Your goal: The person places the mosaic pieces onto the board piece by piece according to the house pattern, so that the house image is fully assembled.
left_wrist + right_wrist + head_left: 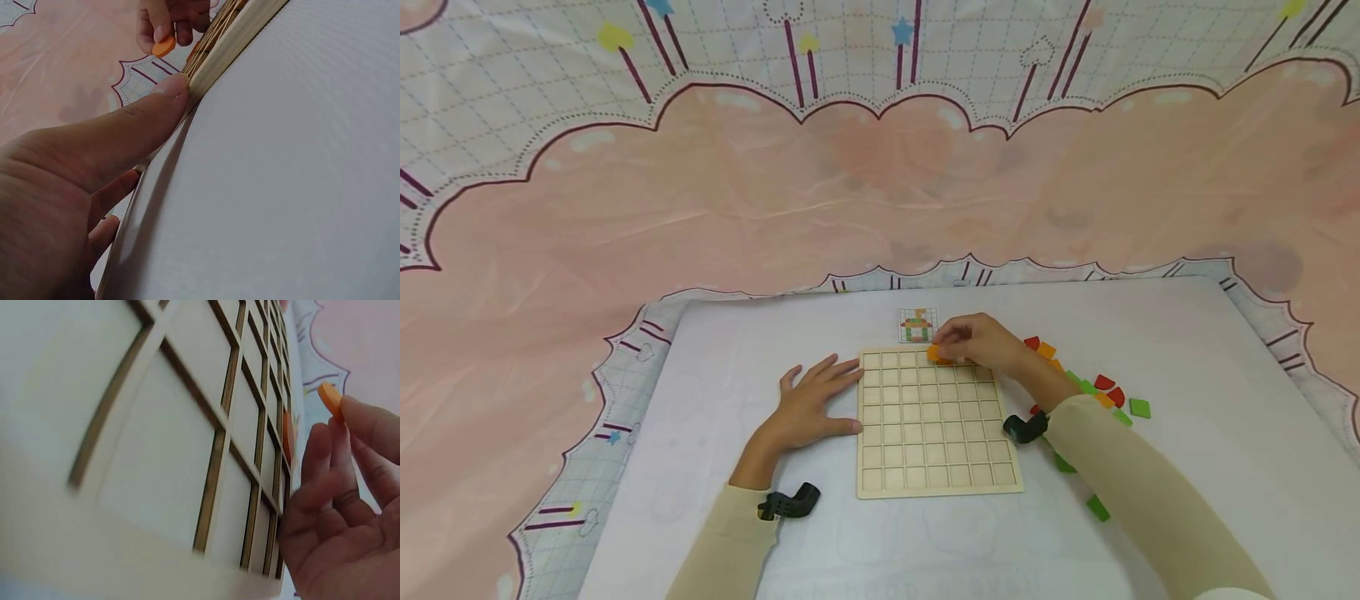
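Observation:
A wooden grid board (913,491) with square cells lies on the white tabletop. My left hand (808,408) is spread at the board's left side, its thumb and fingertips against the edge; the left wrist view shows the thumb (147,122) pressing on the wooden rim. Over the far row, my right hand (977,340) pinches a small orange tile with a rounded edge (330,400) between thumb and fingers. Another orange tile (288,436) sits in a cell at the board's far side, just under that hand. A small pattern card (917,325) lies beyond the board.
Loose red, orange and green tiles (1140,408) are scattered right of the board, some partly hidden by the right forearm. A green tile (1098,507) lies nearer the front. A patterned cloth (850,200) hangs behind and around the tabletop.

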Tool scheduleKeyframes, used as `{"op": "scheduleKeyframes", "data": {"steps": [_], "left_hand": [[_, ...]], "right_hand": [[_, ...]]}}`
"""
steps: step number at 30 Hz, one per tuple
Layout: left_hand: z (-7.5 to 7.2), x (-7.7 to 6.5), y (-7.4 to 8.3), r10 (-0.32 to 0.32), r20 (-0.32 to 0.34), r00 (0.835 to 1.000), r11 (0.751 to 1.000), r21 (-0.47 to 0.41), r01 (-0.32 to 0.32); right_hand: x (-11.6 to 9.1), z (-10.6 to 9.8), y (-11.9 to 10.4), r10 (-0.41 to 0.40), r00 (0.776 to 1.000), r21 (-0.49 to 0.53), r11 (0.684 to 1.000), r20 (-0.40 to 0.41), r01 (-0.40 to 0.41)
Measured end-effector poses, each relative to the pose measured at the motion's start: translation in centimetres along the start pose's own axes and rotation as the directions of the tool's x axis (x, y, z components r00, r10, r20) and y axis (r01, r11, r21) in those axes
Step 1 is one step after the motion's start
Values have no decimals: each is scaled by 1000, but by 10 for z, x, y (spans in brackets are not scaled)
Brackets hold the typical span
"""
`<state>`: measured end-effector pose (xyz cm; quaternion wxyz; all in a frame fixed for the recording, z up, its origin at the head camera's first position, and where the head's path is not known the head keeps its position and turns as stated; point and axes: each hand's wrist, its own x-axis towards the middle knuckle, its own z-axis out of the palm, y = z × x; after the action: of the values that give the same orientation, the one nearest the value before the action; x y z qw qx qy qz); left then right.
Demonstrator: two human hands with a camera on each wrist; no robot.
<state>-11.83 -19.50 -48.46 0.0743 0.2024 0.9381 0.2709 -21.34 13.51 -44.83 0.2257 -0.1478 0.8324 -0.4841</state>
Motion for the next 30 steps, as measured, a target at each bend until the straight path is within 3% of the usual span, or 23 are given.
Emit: {"op": "scheduleKeyframes", "data": {"steps": [11,30], "left_hand": [[0,0,0,-8,7,1000,1000,1,8],[-1,0,1,-15,19,1000,1000,0,15]], "right_hand": [[10,9,-2,82,996,-9,997,-40,-82],[14,21,-4,48,997,-165,985,-53,-56]]}}
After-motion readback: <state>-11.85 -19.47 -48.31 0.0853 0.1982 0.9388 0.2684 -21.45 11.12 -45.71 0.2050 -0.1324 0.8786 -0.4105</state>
